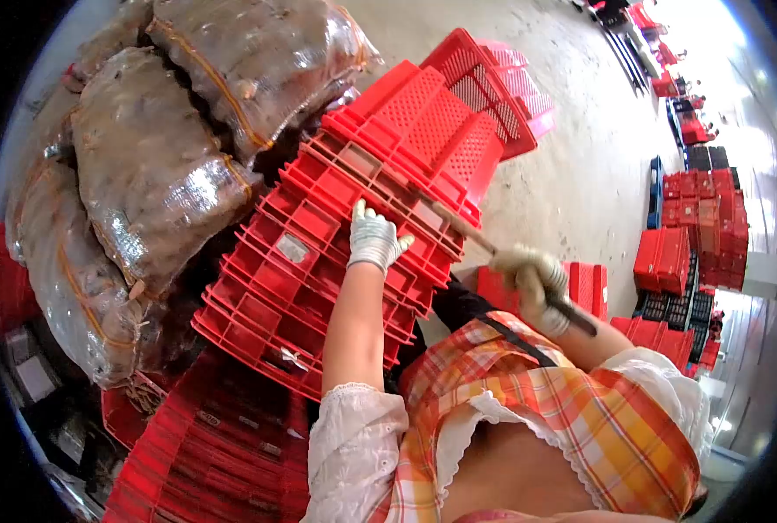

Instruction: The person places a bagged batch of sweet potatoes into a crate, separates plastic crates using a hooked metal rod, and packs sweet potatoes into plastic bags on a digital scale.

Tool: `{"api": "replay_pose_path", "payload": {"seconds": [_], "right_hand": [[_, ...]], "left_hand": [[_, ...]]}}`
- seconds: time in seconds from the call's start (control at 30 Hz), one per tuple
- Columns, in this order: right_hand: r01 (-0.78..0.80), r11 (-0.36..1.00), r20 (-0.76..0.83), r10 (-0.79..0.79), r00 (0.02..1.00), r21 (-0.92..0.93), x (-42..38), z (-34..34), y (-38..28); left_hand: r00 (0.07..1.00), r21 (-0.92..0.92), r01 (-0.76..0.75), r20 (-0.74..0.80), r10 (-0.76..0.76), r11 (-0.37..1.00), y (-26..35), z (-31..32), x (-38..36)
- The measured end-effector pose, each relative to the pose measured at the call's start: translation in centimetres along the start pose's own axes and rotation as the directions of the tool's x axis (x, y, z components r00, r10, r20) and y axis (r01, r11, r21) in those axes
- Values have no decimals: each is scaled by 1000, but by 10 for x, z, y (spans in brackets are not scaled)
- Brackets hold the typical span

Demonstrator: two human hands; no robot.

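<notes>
A stack of nested red plastic crates (271, 283) stands tilted in front of me, their ribbed rims facing my side. My left hand (375, 240), in a white glove, grips the rim of an upper crate, thumb out to the side. In its glove, my right hand (535, 283) is closed around a long, thin bar (467, 228) with a dark lower end. The bar's far end reaches in at the rims near the top crate (436, 126). Its tip is hidden among the crates.
Large plastic-wrapped sacks (149, 166) are piled at the left. Another red crate (484, 87) lies beyond the stack on the concrete floor (572, 166). More red crates (587, 288) are close to my right side. Stacked crates (698, 213) and dark pallets line the far right.
</notes>
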State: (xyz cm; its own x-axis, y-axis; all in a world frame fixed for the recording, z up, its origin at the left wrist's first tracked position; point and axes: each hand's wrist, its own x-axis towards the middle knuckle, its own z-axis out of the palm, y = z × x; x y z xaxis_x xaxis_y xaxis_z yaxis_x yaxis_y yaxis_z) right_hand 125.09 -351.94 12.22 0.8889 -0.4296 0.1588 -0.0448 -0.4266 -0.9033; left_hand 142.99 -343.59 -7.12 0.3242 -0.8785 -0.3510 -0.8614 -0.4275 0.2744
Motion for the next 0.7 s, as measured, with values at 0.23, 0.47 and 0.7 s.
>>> {"api": "replay_pose_path", "payload": {"seconds": [0.23,0.47,0.7], "right_hand": [[115,956,-476,29,879,270,113,-47,28],[20,981,-554,92,827,192,169,-55,41],[36,970,-712,150,686,239,189,-75,69]], "left_hand": [[982,126,56,170,-77,990,8,-7,6],[992,154,57,101,-73,986,16,3,5],[978,213,54,188,-95,976,24,1,-3]]}}
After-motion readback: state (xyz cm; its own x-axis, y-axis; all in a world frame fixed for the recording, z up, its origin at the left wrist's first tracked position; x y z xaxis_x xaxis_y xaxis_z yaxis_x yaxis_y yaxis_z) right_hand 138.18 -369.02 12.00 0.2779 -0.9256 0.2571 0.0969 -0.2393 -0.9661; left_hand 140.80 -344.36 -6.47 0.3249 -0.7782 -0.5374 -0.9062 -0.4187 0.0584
